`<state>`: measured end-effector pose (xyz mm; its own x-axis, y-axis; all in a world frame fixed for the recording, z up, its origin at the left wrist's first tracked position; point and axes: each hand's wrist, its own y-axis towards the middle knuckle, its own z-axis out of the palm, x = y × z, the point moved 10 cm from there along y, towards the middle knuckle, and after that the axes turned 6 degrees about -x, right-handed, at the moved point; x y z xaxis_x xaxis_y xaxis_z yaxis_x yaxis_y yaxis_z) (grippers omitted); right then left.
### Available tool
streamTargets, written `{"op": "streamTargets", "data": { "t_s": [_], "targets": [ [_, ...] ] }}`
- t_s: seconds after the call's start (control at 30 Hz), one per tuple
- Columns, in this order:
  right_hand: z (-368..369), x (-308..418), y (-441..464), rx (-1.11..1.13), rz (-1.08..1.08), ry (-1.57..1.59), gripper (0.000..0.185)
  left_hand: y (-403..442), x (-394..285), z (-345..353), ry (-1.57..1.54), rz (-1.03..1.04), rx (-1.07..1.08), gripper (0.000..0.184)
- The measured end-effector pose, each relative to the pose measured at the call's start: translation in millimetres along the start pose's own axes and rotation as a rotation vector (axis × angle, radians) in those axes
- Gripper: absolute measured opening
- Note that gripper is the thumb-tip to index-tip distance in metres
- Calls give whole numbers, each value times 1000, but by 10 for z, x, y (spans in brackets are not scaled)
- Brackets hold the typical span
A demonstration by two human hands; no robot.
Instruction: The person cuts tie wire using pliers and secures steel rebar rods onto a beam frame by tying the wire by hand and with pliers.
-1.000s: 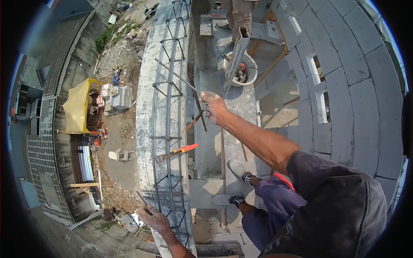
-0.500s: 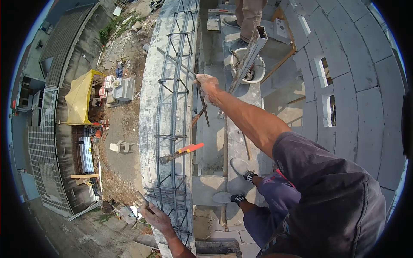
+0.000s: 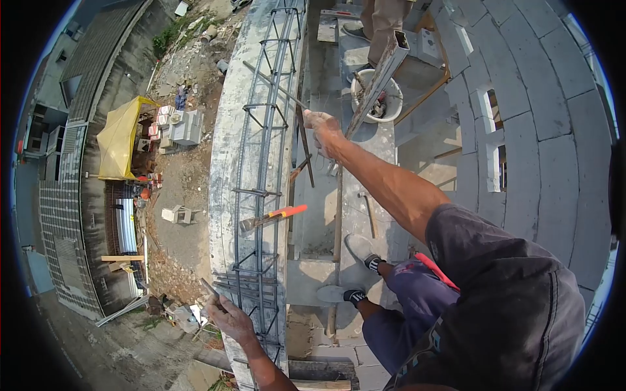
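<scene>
My right hand (image 3: 323, 132) is closed on one end of a thin metal rod (image 3: 272, 83), which slants across the upper part of a rebar cage (image 3: 262, 146). The cage lies lengthwise along a pale concrete beam (image 3: 223, 153). Beyond the beam's outer edge, near the cage's lower part, my left hand (image 3: 229, 319) has its fingers round a short thin bar (image 3: 210, 287). Between the two hands, a tool with orange handles (image 3: 283, 212) rests across the cage, its dark metal head pointing left. Loose short bars (image 3: 246, 287) lie across the cage nearer my left hand.
A white bucket (image 3: 393, 104) with items inside stands beside an upright metal profile (image 3: 378, 81), near another person's legs (image 3: 388, 29). A hammer (image 3: 370, 215) lies on the walkway by my shoes. Grey block walls (image 3: 544, 150) rise at right; the ground drops away left.
My right hand first moved slightly left with the rod, then a little back right. The view has shifted slightly. My left hand keeps its hold on the short bar, and the orange-handled tool stays on the cage.
</scene>
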<state>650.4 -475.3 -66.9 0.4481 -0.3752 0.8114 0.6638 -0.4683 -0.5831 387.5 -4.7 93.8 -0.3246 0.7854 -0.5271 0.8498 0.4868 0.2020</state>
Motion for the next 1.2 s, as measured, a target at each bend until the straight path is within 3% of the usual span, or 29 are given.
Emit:
{"op": "streamTargets", "data": {
  "t_s": [0.13,0.3,0.37,0.4,0.43,0.5,0.57,0.67,0.7,0.83,0.93,1.03,1.2],
  "targets": [
    [-395,-624,-531,201,88,50,30,-5,-32,-24,-31,1,-29,25],
    [-1338,-1908,-1676,179,516,-142,18,13,-26,-67,-53,1,-56,27],
    [-1696,-2234,-2111,186,528,-343,24,-30,16,-136,-59,-8,-132,29],
    [-1792,-2344,-2253,232,527,-393,24,-45,61,-176,-116,-116,-154,29],
    [-1887,-2505,-2424,289,536,-442,24,-65,213,-209,-120,-69,-226,31],
    [-1950,-2697,-2703,438,525,-559,24,-119,181,-354,-331,-82,-367,29],
    [-1878,-2615,-2794,584,447,-675,23,-124,305,-515,-403,-69,-453,23],
    [-1682,-2392,-2784,662,436,-782,25,-245,260,-852,-785,-388,-725,23],
    [-1534,-2234,-2783,708,386,-700,26,-266,168,-958,-951,-358,-735,24],
    [-783,-1370,-3060,869,281,-430,33,-587,-247,-1019,-1196,-443,-598,20],
    [-406,-969,-3451,1034,311,-305,36,-929,-679,-410,-1076,-551,-157,17],
    [-400,-1090,-3612,1116,375,-332,37,-1264,-875,122,-996,-601,184,19],
    [-899,-1455,-3526,1007,592,-283,33,-1229,-905,136,-859,-605,320,20]
  ]
}}
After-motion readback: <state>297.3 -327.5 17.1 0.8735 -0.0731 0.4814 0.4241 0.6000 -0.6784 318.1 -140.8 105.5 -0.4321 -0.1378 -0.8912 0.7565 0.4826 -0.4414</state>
